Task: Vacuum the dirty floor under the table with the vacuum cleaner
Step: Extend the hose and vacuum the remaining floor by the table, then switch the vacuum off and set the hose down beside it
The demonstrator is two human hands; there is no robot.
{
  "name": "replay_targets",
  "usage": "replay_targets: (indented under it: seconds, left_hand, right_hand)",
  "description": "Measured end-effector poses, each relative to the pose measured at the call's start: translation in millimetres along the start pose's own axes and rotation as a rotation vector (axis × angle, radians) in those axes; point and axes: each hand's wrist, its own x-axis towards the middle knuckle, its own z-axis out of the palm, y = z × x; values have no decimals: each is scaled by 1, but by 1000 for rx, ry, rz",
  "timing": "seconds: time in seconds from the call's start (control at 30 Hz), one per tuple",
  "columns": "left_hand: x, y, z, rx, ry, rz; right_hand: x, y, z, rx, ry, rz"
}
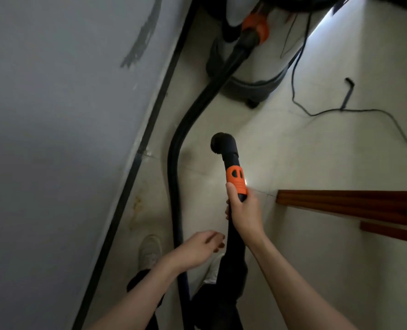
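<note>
We grip the black vacuum wand with its orange plastic collar (237, 183) in our right hand (244, 209), fingers and thumb wrapped just below the collar, so its round black nozzle end (222, 145) hangs in the air above the pale tiled floor (304, 151) instead of resting on it. Our left hand (197, 250) hovers just beside the lower part of the wand with loosely curled fingers, holding nothing.

The black ribbed hose (176, 163) loops down along the grey wall (55, 139) from the grey drum vacuum cleaner (252, 86) and passes close to our white shoe (150, 250); we judge it could catch our feet if we step forward. The thin black power cord (340, 110) trails loosely across the tiles, and dragging the drum could snag it or pull the plug. The dark red wooden table edge (352, 203) sits at our right, and swinging the wand under it one-handed could knock the nozzle against the wood. No floor head seems fitted, though blur leaves that uncertain.
</note>
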Motion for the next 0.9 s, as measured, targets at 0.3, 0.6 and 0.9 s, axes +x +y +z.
replay_targets:
  seconds: [0.3, 0.6, 0.9]
  left_hand:
    - [-140, 198, 1, -57, 44, 340]
    - [-237, 365, 10, 59, 146, 584]
    - [-268, 485, -55, -222, 215, 736]
  right_hand:
    - [-69, -226, -108, 131, 18, -225]
    - [-137, -376, -226, 165, -77, -450]
    - [-158, -413, -280, 83, -57, -448]
